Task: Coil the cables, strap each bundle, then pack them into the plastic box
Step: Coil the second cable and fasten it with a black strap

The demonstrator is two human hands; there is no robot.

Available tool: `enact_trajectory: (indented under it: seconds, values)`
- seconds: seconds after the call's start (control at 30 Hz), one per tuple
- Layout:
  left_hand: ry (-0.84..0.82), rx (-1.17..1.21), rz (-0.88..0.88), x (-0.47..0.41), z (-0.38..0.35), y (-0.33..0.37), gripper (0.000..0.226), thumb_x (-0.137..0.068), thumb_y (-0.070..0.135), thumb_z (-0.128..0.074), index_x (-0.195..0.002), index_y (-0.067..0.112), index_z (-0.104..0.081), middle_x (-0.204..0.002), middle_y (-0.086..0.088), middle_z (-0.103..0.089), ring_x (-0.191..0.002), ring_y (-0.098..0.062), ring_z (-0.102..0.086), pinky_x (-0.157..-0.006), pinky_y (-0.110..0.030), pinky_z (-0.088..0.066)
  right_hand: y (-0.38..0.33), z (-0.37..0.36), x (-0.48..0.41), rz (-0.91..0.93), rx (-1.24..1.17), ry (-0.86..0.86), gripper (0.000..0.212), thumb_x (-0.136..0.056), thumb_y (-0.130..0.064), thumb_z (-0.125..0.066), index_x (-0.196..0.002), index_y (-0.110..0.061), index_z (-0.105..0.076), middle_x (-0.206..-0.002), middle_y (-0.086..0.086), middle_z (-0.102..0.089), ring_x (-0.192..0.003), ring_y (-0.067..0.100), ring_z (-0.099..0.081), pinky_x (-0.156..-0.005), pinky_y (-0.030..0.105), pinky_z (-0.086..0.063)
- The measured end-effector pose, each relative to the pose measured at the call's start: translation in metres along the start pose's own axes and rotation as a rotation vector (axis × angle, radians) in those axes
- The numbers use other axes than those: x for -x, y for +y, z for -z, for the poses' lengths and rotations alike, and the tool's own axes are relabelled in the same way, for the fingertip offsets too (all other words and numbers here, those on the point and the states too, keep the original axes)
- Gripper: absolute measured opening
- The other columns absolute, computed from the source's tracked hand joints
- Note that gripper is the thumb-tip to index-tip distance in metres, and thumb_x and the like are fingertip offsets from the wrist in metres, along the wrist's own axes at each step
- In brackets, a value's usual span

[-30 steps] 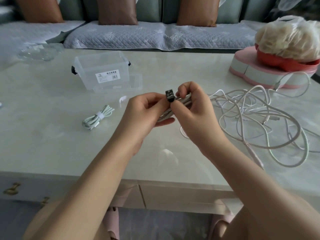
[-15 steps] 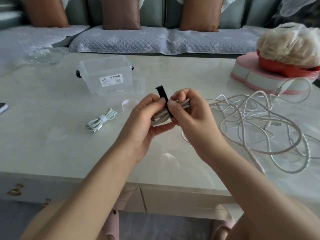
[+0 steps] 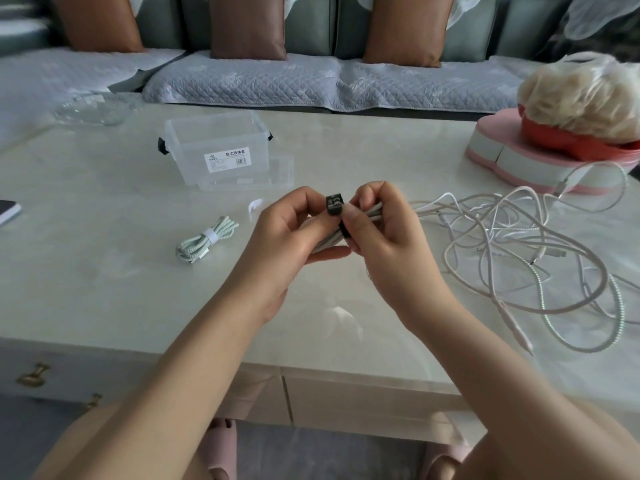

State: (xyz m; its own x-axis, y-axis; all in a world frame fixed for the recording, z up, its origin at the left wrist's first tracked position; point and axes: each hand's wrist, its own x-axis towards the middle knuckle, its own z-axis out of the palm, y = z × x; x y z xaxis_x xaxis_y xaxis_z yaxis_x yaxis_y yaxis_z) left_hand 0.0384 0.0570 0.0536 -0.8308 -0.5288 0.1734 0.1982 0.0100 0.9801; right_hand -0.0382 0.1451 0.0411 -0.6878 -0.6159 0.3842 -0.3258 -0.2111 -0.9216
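Since half a second ago, the black strap (image 3: 334, 206) is folded down from upright onto the white cable bundle (image 3: 360, 225), pinched above the table (image 3: 104, 299) between left hand (image 3: 287, 244) and right hand (image 3: 384, 237). Light, springy coils are best clamped mid-bundle.

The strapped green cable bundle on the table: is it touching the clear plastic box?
Apart. The head view shows the strapped green cable bundle lying nearer the table's front edge than the clear plastic box, with bare tabletop between them.
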Motion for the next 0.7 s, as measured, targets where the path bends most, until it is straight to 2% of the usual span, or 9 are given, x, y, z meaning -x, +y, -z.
enact_trajectory:
  seconds: [0.07, 0.13, 0.23, 0.27, 0.33, 0.37, 0.43, 0.6, 0.7]
  values:
    - [0.043, -0.148, -0.104, 0.001, -0.002, 0.0, 0.015, -0.092, 0.006, -0.056, -0.077, 0.004, -0.052, -0.067, -0.001, -0.063, -0.062, -0.008, -0.064, -0.064, -0.028, -0.056, -0.002, 0.0, 0.002, -0.03, -0.041, 0.015, 0.017, -0.088, -0.013, -0.054, -0.079, -0.017, -0.041, -0.07, 0.002, -0.043, -0.058, 0.011, -0.044, -0.057, 0.017, -0.035]
    - [0.085, -0.197, -0.164, 0.002, -0.004, -0.003, 0.015, -0.092, 0.008, -0.056, -0.079, 0.001, -0.052, -0.068, -0.007, -0.061, -0.06, -0.008, -0.062, -0.063, -0.028, -0.056, -0.007, 0.002, 0.003, -0.026, -0.105, 0.013, 0.019, -0.092, -0.002, -0.055, -0.08, -0.012, -0.044, -0.059, -0.003, -0.044, -0.048, 0.002, -0.044, -0.05, 0.012, -0.035]
    - [0.146, -0.139, -0.106, 0.003, -0.01, -0.003, 0.018, -0.094, 0.009, -0.052, -0.088, -0.008, -0.054, -0.072, -0.011, -0.062, -0.061, -0.009, -0.062, -0.055, -0.021, -0.05, -0.011, 0.007, -0.001, 0.101, 0.006, -0.032, 0.014, -0.089, -0.006, -0.062, -0.079, -0.013, -0.054, -0.057, -0.011, -0.051, -0.047, 0.001, -0.049, -0.05, 0.012, -0.037]
    - [0.161, -0.08, -0.05, 0.003, -0.01, -0.002, 0.018, -0.094, 0.01, -0.053, -0.087, -0.006, -0.056, -0.067, -0.007, -0.062, -0.059, -0.009, -0.06, -0.053, -0.019, -0.047, -0.012, 0.011, -0.004, 0.13, 0.046, -0.085, 0.012, -0.087, -0.011, -0.065, -0.08, -0.015, -0.056, -0.061, -0.009, -0.055, -0.051, 0.001, -0.053, -0.052, 0.016, -0.041]
    - [0.161, 0.05, 0.068, 0.001, -0.007, 0.0, 0.017, -0.092, 0.012, -0.055, -0.078, 0.003, -0.058, -0.058, 0.0, -0.06, -0.054, -0.008, -0.057, -0.051, -0.017, -0.044, -0.014, 0.021, -0.01, 0.121, 0.093, -0.247, 0.01, -0.082, -0.018, -0.067, -0.086, -0.018, -0.058, -0.074, -0.005, -0.063, -0.067, 0.007, -0.061, -0.063, 0.037, -0.053]
    - [0.149, 0.075, 0.101, 0.0, -0.005, 0.002, 0.019, -0.092, 0.012, -0.054, -0.074, 0.007, -0.057, -0.056, 0.002, -0.059, -0.052, -0.006, -0.056, -0.05, -0.016, -0.045, -0.014, 0.027, -0.012, 0.105, 0.116, -0.323, 0.015, -0.079, -0.019, -0.069, -0.09, -0.02, -0.059, -0.081, -0.004, -0.065, -0.075, 0.01, -0.063, -0.072, 0.047, -0.054]
    - [0.105, 0.069, 0.128, 0.0, -0.002, 0.004, 0.022, -0.093, 0.011, -0.053, -0.071, 0.011, -0.057, -0.055, 0.004, -0.059, -0.049, -0.004, -0.055, -0.05, -0.015, -0.046, -0.017, 0.037, -0.015, 0.09, 0.175, -0.395, 0.022, -0.075, -0.018, -0.073, -0.093, -0.023, -0.061, -0.088, -0.006, -0.067, -0.081, 0.011, -0.063, -0.08, 0.053, -0.052]
    - [0.075, 0.086, 0.152, 0.003, -0.002, 0.003, 0.024, -0.093, 0.011, -0.052, -0.07, 0.01, -0.056, -0.053, 0.005, -0.059, -0.048, -0.004, -0.055, -0.049, -0.014, -0.046, -0.018, 0.039, -0.012, 0.12, 0.307, -0.348, 0.025, -0.073, -0.016, -0.079, -0.09, -0.026, -0.063, -0.087, -0.004, -0.069, -0.081, 0.019, -0.066, -0.076, 0.043, -0.054]
    - [0.069, 0.075, 0.13, 0.002, -0.001, 0.003, 0.023, -0.094, 0.009, -0.05, -0.072, 0.012, -0.054, -0.058, 0.005, -0.06, -0.052, -0.006, -0.057, -0.051, -0.016, -0.048, -0.016, 0.037, -0.013, 0.176, 0.416, -0.307, 0.018, -0.074, -0.024, -0.076, -0.088, -0.025, -0.064, -0.084, -0.009, -0.066, -0.076, 0.012, -0.062, -0.065, 0.026, -0.051]
